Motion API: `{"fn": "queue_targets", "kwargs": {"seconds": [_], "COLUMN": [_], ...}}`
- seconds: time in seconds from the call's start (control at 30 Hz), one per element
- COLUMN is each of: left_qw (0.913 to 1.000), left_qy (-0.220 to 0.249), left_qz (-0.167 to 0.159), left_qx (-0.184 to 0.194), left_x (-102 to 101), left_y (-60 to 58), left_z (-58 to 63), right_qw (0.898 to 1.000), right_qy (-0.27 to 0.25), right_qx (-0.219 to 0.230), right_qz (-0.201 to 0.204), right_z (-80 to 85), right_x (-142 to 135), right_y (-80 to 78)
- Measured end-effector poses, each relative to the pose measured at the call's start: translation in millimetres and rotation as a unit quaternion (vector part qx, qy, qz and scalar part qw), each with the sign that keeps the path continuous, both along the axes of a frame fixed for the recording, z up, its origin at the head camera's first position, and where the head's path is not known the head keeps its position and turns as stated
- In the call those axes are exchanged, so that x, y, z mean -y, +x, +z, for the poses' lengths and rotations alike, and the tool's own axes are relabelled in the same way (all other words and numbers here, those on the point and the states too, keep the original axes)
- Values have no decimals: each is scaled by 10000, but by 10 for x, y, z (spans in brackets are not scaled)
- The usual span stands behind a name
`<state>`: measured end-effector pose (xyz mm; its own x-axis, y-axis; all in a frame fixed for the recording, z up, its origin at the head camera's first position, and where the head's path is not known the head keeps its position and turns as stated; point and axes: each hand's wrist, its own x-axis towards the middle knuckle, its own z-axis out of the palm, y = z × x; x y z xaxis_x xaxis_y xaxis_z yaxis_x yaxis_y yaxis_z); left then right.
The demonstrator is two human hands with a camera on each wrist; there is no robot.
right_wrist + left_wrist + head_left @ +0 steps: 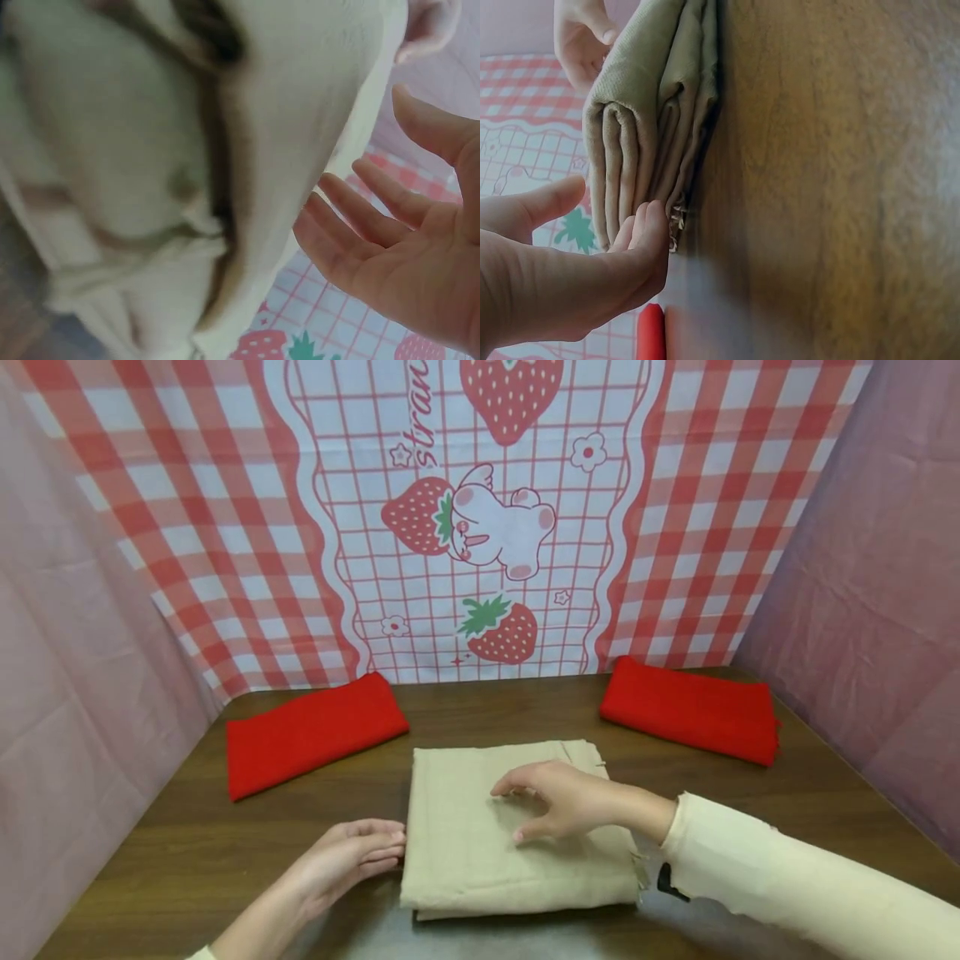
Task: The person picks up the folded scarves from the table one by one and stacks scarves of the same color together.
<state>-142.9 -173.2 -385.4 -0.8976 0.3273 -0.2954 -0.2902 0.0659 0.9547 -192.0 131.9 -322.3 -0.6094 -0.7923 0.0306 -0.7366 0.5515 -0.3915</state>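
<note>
A beige cloth (453,835), folded into a thick square, lies at the front middle of the table. At its left side is my left hand (345,864), fingers extended, the tips at the folded edge. The left wrist view shows the stacked folds (626,112) of that side, with the thumb apart from the cloth. Over the cloth's top my right hand (566,802) is spread, thumb and fingers apart, nothing between them. In the right wrist view the right palm (412,262) is beside the cloth (292,82); whether the fingertips touch it I cannot tell.
One folded red cloth (315,735) lies at the back left of the brown wooden table (495,710), another red cloth (690,710) at the back right. A strawberry-patterned curtain (480,602) hangs behind, with pink fabric (862,577) at the sides.
</note>
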Motion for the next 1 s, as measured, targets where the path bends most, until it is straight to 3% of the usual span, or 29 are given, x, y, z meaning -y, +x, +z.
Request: {"fn": "queue_targets", "kwargs": {"seconds": [0.33,0.53,0.77,0.9,1.0], "left_qw": [9997,9983,9961,9922,9860], "left_qy": [-221,-506,-831,-1177,-1534], "left_qz": [82,140,-17,68,307], "left_qx": [-87,-257,-290,-410,-573], "left_x": [13,27,28,39,80], "left_y": [-36,-94,-192,-277,-371], "left_z": [53,123,262,356,447], "right_qw": [9986,9977,9964,9962,9961], "right_qy": [444,674,832,837,855], "right_qx": [-227,6,159,210,197], "right_qz": [201,121,79,78,67], "right_z": [5,18,16,13,15], "right_x": [191,240,286,305,315], "right_y": [-110,-143,-173,-186,-194]}}
